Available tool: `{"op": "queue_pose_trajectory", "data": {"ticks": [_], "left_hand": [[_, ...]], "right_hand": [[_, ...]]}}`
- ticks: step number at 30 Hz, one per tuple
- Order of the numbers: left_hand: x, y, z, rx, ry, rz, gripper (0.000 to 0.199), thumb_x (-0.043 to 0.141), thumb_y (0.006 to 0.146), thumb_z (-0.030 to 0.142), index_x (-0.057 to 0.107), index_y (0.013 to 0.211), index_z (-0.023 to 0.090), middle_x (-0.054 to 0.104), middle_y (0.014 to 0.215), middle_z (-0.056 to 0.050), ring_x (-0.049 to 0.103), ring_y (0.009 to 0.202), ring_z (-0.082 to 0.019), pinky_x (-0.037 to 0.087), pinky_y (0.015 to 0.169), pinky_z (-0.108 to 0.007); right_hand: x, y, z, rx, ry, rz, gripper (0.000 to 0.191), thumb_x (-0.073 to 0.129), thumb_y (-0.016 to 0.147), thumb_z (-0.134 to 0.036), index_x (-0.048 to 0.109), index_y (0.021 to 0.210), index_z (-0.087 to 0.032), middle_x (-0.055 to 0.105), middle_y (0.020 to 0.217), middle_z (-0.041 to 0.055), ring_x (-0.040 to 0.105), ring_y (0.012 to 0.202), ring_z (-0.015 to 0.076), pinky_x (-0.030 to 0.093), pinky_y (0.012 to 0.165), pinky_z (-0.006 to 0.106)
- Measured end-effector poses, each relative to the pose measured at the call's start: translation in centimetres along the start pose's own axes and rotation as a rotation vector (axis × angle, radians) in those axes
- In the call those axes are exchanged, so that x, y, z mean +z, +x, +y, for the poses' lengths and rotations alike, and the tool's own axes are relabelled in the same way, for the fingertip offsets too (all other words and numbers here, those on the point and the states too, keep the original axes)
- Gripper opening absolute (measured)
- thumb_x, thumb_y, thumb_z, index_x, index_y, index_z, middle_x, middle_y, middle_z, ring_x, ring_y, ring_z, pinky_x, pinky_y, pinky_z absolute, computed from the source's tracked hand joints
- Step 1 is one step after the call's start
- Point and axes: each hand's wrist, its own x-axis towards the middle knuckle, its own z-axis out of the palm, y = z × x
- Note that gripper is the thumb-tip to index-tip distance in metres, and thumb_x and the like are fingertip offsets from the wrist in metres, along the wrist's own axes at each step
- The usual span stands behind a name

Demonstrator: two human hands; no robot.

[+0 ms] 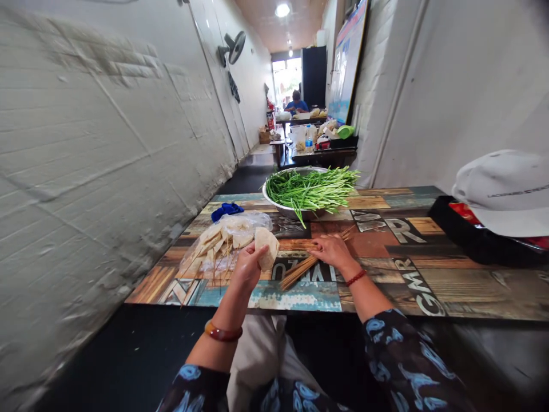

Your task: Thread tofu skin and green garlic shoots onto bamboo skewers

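Note:
My left hand (250, 264) is closed on a flat, pale sheet of food (267, 248), perhaps tofu skin, held tilted above the table. My right hand (332, 250) rests over a bundle of thin wooden skewers (299, 273), its fingers bent and pinched together at them. The skewers lie slantwise on the table, partly hidden under this hand. Left of my left hand, more pale pieces (210, 243) are piled on a clear plastic bag (257, 220), with a few skewers sticking out of the pile.
A metal bowl (274, 204) heaped with long green chives (311, 189) stands behind my hands. A blue cloth (226, 211) lies beside the bag. On the right, a white cap (501, 186) sits on a black tray (458, 243). Farther back, a person (297, 104) sits at another table.

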Motion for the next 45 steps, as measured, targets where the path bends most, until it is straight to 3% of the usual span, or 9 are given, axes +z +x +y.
{"op": "queue_pose_trajectory", "data": {"ticks": [6, 10, 14, 25, 34, 39, 42, 45], "left_hand": [[-0.5, -0.4, -0.6, -0.007, -0.004, 0.039, 0.038, 0.090, 0.046, 0.026, 0.074, 0.078, 0.012, 0.076, 0.073, -0.008, 0.072, 0.070, -0.021, 0.055, 0.065, -0.027], [-0.8, 0.1, 0.2, 0.014, 0.004, 0.114, 0.040, 0.091, 0.041, 0.024, 0.072, 0.075, 0.013, 0.075, 0.070, -0.006, 0.073, 0.078, -0.025, 0.057, 0.069, -0.029], [-1.3, 0.0, 1.2, 0.019, 0.030, 0.133, 0.042, 0.091, 0.042, 0.024, 0.072, 0.078, 0.013, 0.076, 0.074, -0.006, 0.074, 0.086, -0.027, 0.059, 0.076, -0.032], [-3.3, -0.6, 1.0, 0.046, 0.041, 0.214, 0.039, 0.089, 0.046, 0.023, 0.072, 0.080, 0.013, 0.076, 0.077, -0.007, 0.074, 0.091, -0.027, 0.060, 0.080, -0.031], [-6.3, -2.9, 4.5, 0.125, 0.027, 0.318, 0.037, 0.083, 0.053, 0.018, 0.073, 0.089, 0.014, 0.078, 0.082, -0.005, 0.075, 0.087, -0.026, 0.062, 0.081, -0.032], [-5.4, -5.2, 4.8, 0.115, -0.049, 0.266, 0.039, 0.084, 0.055, 0.022, 0.073, 0.093, 0.014, 0.077, 0.082, -0.005, 0.074, 0.083, -0.024, 0.062, 0.080, -0.033], [-4.5, -6.0, 3.8, 0.110, -0.100, 0.210, 0.039, 0.085, 0.056, 0.025, 0.074, 0.092, 0.014, 0.077, 0.083, -0.006, 0.073, 0.085, -0.024, 0.060, 0.078, -0.031], [-4.0, -6.7, 2.8, 0.094, -0.133, 0.180, 0.040, 0.087, 0.054, 0.026, 0.074, 0.089, 0.013, 0.076, 0.079, -0.007, 0.073, 0.084, -0.025, 0.057, 0.074, -0.030]], "right_hand": [[-0.4, -0.3, 0.8, 0.009, 0.107, -0.085, 0.038, 0.072, 0.083, -0.053, 0.076, 0.107, -0.024, 0.075, 0.089, 0.0046, 0.068, 0.087, 0.0230, 0.042, 0.080, 0.033], [-0.2, -0.1, 2.7, -0.127, 0.344, -0.159, 0.026, 0.075, 0.083, -0.042, 0.078, 0.102, -0.025, 0.076, 0.099, 0.0041, 0.069, 0.094, 0.0213, 0.047, 0.083, 0.030], [0.4, 0.1, 3.8, -0.158, 0.392, -0.145, 0.023, 0.074, 0.086, -0.032, 0.079, 0.106, -0.023, 0.076, 0.104, 0.0065, 0.069, 0.096, 0.0223, 0.050, 0.085, 0.031], [-0.3, -0.2, 4.2, -0.098, 0.288, -0.132, 0.019, 0.067, 0.090, -0.029, 0.080, 0.103, -0.024, 0.076, 0.107, 0.0040, 0.067, 0.101, 0.0230, 0.046, 0.089, 0.032], [-0.9, -1.0, 5.4, 0.059, 0.125, -0.070, 0.022, 0.062, 0.091, -0.030, 0.080, 0.104, -0.027, 0.075, 0.109, 0.0051, 0.064, 0.102, 0.0251, 0.041, 0.088, 0.037], [-0.3, -1.3, 5.1, 0.014, 0.070, 0.069, 0.037, 0.063, 0.086, -0.030, 0.072, 0.121, -0.025, 0.072, 0.116, 0.0086, 0.061, 0.108, 0.0284, 0.043, 0.095, 0.046], [-0.3, -0.8, 4.3, -0.072, 0.269, 0.283, 0.029, 0.056, 0.090, -0.034, 0.074, 0.108, -0.020, 0.072, 0.108, 0.0094, 0.065, 0.100, 0.0243, 0.049, 0.092, 0.041], [-0.8, -0.7, 2.8, -0.035, 0.341, 0.525, 0.030, 0.049, 0.094, -0.038, 0.072, 0.089, -0.019, 0.072, 0.090, 0.0086, 0.066, 0.088, 0.0226, 0.052, 0.086, 0.038]]}}
